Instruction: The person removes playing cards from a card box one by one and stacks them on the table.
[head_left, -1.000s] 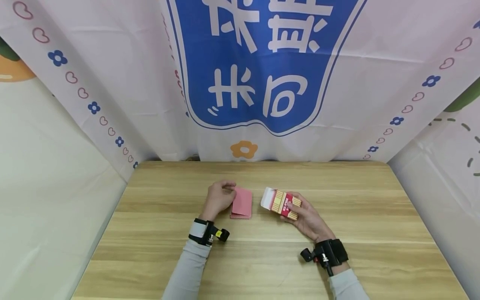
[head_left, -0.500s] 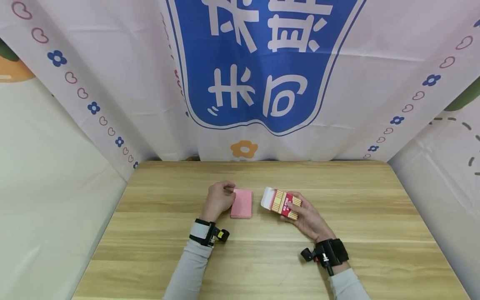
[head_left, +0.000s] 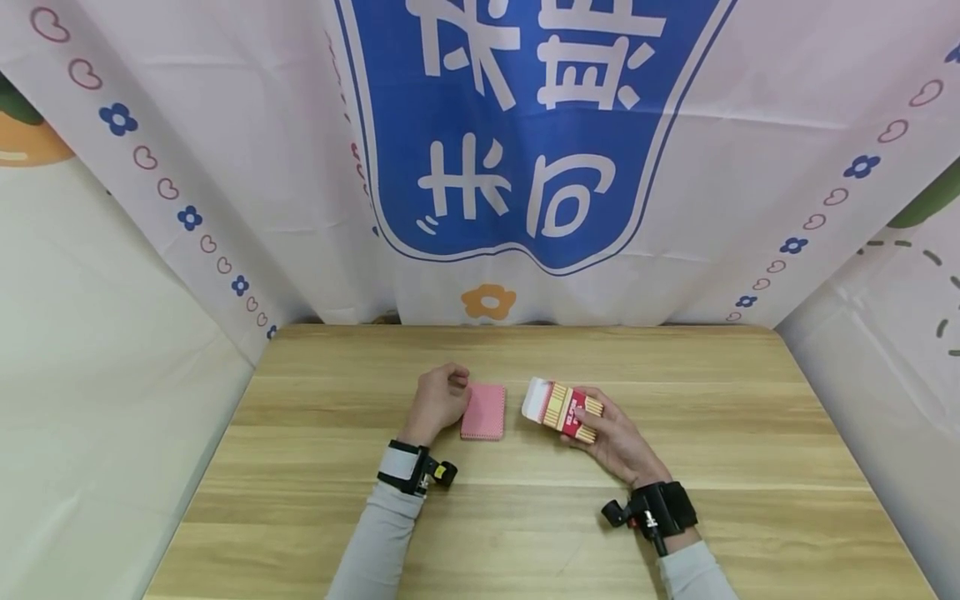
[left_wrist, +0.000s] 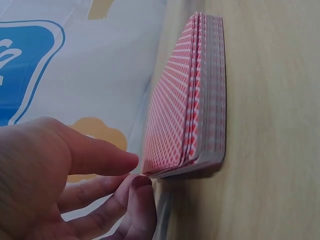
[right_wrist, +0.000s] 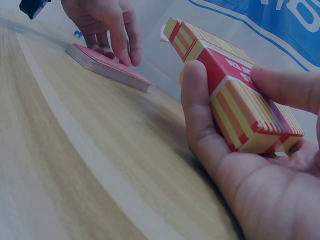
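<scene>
A deck of playing cards (head_left: pixel 484 414) with red-patterned backs lies face down on the wooden table. My left hand (head_left: pixel 439 400) is at the deck's far left corner, thumb and fingertips right at the card edges; in the left wrist view the deck (left_wrist: pixel 175 105) shows its stacked sides, with a few top cards slightly out of line. To the right, my right hand (head_left: pixel 621 450) holds a yellow-and-red striped card box (head_left: pixel 564 408), its white flap open toward the deck. The right wrist view shows the thumb and fingers around the box (right_wrist: pixel 240 95); its inside is hidden.
The wooden table (head_left: pixel 555 525) spreads out around both hands. Behind its far edge hangs a white cloth (head_left: pixel 315 167) with a blue printed panel. Cameras are strapped to both wrists, the left camera (head_left: pixel 444 473) and the right camera (head_left: pixel 615 512).
One second ago a pink top card was tilted up at my left fingertips; now the deck's top lies flat. My right hand and the box have stayed in place.
</scene>
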